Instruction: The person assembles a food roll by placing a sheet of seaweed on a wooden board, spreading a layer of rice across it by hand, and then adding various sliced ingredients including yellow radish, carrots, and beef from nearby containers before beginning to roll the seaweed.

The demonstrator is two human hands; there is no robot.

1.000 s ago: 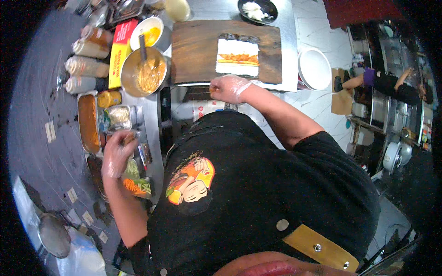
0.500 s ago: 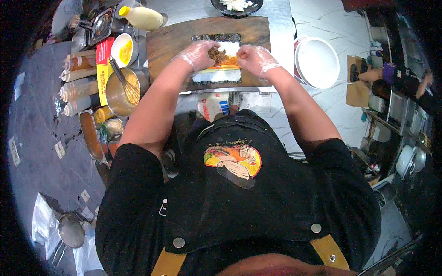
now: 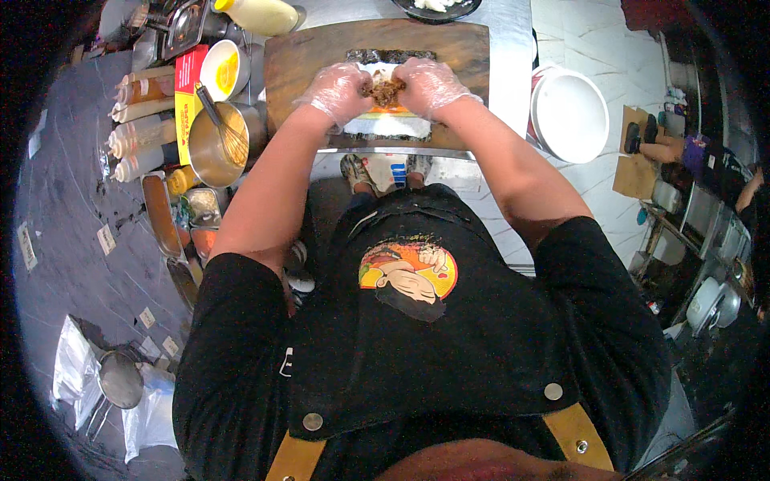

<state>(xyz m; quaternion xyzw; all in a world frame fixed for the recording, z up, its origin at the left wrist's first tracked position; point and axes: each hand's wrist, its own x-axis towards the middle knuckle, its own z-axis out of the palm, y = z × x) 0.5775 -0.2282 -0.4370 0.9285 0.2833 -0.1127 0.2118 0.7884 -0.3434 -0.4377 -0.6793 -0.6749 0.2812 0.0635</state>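
A dark seaweed sheet (image 3: 385, 56) spread with white rice (image 3: 391, 126) lies on a wooden cutting board (image 3: 301, 58). Orange and yellow strips run across the rice, and brown shredded filling, looking like cooked meat (image 3: 386, 93), is heaped over them. My left hand (image 3: 338, 90), in a clear plastic glove, has its fingers curled closed on the left end of that heap. Gloved likewise, my right hand (image 3: 429, 85) pinches the right end. The hands face each other a short gap apart, hiding both sides of the sheet.
Left of the board stand a steel pot (image 3: 210, 164) holding a whisk (image 3: 233, 144), a white bowl (image 3: 210, 72) with yellow contents, and several squeeze bottles (image 3: 144, 136). A black plate (image 3: 439, 10) of rice sits beyond. White lidded bucket (image 3: 571, 116) at right; another person (image 3: 706, 164) farther off.
My right hand has moved left to the brown filling, and the filling now lies bunched between both hands. The whole view has shifted slightly.
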